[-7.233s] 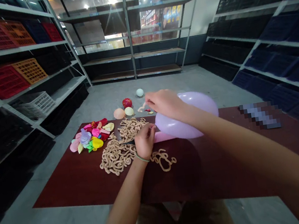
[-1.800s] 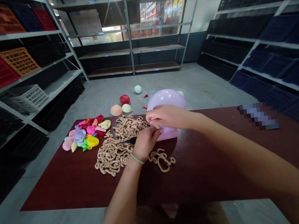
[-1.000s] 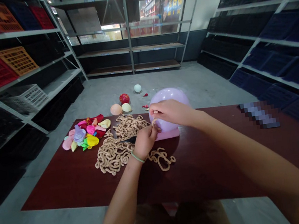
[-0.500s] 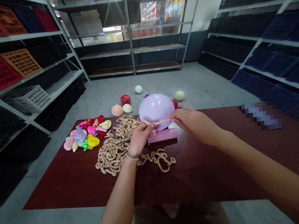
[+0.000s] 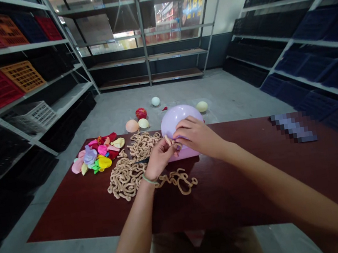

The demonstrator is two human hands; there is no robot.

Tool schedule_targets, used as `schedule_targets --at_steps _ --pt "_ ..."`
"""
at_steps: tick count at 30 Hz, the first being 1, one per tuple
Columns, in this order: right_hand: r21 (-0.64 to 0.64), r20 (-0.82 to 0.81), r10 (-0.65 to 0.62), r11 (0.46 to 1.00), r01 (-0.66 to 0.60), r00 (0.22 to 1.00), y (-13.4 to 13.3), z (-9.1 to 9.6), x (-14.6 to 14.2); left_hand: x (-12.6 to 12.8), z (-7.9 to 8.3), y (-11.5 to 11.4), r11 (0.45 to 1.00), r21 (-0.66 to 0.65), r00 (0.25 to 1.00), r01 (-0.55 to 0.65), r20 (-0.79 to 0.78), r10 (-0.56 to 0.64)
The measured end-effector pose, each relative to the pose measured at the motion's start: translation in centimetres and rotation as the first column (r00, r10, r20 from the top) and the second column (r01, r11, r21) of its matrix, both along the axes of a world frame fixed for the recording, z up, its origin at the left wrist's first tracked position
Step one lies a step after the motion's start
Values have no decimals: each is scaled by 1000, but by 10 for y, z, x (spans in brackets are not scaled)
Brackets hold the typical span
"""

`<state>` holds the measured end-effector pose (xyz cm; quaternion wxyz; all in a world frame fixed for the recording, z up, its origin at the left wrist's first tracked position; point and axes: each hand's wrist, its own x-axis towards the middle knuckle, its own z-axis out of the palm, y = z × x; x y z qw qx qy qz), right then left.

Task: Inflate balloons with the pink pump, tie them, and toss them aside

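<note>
An inflated pale purple balloon [image 5: 171, 120] rests over the far middle of the dark red table [image 5: 233, 184]. My left hand [image 5: 159, 157] is closed at the balloon's near side, pinching a tan string [image 5: 167, 140] at its neck. My right hand [image 5: 197, 135] lies against the balloon's front, fingers curled onto the same string. A pink tube [image 5: 187, 153] lies under the balloon. A heap of tan curly strings [image 5: 131, 169] spreads just left of my left hand, with a loose one [image 5: 181, 180] below my wrist.
A pile of flat coloured balloons [image 5: 97, 155] lies at the table's far left. Small inflated balloons, red [image 5: 141, 113], peach [image 5: 131, 126] and white [image 5: 155, 101], sit on the floor beyond. Shelving with crates [image 5: 23, 75] lines the left, dark shelving the right.
My right hand, which had drawn the string out to the right, has come back in against the balloon next to my left hand. The balloon sits slightly lower behind my hands.
</note>
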<state>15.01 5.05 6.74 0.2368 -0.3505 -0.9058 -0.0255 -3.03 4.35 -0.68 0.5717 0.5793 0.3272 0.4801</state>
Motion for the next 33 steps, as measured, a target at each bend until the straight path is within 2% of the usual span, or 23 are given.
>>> schedule_targets --at_steps 7,10,13,17,19,22,27,29,31,33 --pt "62 137 -44 997 36 990 7 -12 -5 -1 -10 3 997 69 996 -28 -79 33" --pt "107 142 -99 991 84 985 4 -18 -9 -2 -13 3 979 141 980 -148 -116 165" --pt "135 113 -115 986 99 987 0 -25 -14 -3 -14 1 931 229 926 -284 -185 328" --pt "139 17 -126 983 122 992 -6 -34 -20 -1 -14 -2 892 263 885 -368 -196 423" --pt "97 -88 -144 984 152 986 -10 -40 -21 0 -14 -2 887 251 881 -387 -182 436" --pt "-6 -282 -167 985 172 945 -17 -51 -21 0 -15 -2 912 215 906 -350 -172 388" --pt "-202 -514 -127 979 24 848 -22 -63 -13 1 -17 -2 938 207 945 -279 -113 306" --pt "-318 -624 -182 948 -34 760 -23 -67 -11 2 -19 -4 936 235 947 -264 -119 297" --pt "-443 -699 -269 890 -106 663 -24 -72 -9 5 -20 -5 930 274 944 -243 -153 292" --pt "-524 -713 -336 838 -150 616 -26 -77 -8 6 -21 -7 919 315 929 -237 -204 310"
